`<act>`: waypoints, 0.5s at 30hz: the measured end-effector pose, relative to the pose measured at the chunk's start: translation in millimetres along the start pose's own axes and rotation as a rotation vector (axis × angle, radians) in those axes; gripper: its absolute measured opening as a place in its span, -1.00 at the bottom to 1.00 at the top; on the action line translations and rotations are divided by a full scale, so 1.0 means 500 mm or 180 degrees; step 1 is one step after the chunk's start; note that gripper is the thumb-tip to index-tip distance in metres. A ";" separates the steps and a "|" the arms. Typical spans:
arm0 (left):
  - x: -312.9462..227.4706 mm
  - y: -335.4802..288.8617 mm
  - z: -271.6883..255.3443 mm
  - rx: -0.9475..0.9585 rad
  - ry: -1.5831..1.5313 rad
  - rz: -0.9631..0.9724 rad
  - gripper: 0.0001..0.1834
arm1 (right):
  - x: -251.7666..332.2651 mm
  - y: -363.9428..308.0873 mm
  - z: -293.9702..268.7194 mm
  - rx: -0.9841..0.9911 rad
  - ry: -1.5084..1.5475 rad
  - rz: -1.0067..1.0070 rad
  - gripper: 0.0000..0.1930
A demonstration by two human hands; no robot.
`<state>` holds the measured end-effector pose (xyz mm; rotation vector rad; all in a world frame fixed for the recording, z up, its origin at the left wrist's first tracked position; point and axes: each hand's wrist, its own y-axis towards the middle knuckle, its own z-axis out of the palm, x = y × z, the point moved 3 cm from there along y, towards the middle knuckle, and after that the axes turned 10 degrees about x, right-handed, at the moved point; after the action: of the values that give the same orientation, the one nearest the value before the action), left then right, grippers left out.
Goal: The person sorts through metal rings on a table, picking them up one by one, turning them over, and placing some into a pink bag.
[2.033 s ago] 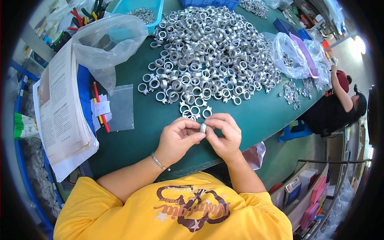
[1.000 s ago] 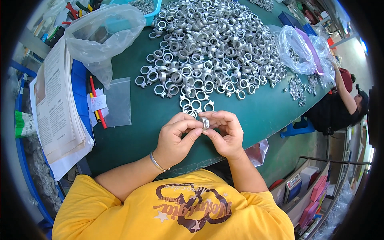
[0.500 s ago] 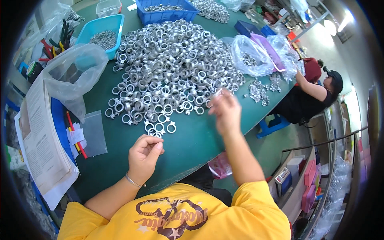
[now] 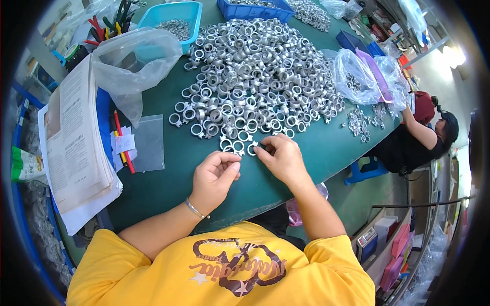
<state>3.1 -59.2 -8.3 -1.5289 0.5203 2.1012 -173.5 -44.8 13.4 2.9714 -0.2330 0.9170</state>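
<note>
A large heap of silver metal rings [image 4: 255, 71], many with a small lug on the side, lies on the green table [image 4: 184, 176]. Several stray from its near edge toward my hands. My right hand [image 4: 283, 159] is closed in a pinch at the near edge of the heap, its fingertips on one metal ring [image 4: 252, 148]. Just to its left, my left hand [image 4: 214, 178] is curled with thumb and fingers together, below the nearest rings. Whatever it holds, if anything, is hidden by the fingers.
Left of the heap are a clear plastic bag [image 4: 120, 66], a paper stack [image 4: 76, 137], pens [image 4: 122, 143] and pliers [image 4: 115, 23]. Behind stand a turquoise tub [image 4: 196, 20] and a blue crate [image 4: 255, 13]. At right, a person [image 4: 423, 137] sits near bagged small parts [image 4: 357, 76].
My right hand has come from the heap's right side down and left, beside my left hand, to a ring there. The view has shifted, so the table's contents sit farther right and higher.
</note>
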 end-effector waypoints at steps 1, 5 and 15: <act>0.000 0.000 -0.001 0.0005 -0.0003 0.0014 -0.89 | 0.009 -0.004 0.003 -0.0009 -0.0062 0.0038 -0.86; 0.006 0.001 0.000 0.0040 0.0085 0.0099 -0.88 | 0.017 -0.014 0.009 0.0009 0.0380 -0.0035 -0.86; -0.004 -0.003 0.013 0.0471 0.0275 0.0049 -0.90 | 0.027 -0.066 0.031 0.0656 0.3096 0.0544 -0.89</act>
<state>-0.7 -54.6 -4.5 -1.5399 0.7046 1.9673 -149.1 -15.0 9.0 2.2820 -0.3592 2.3399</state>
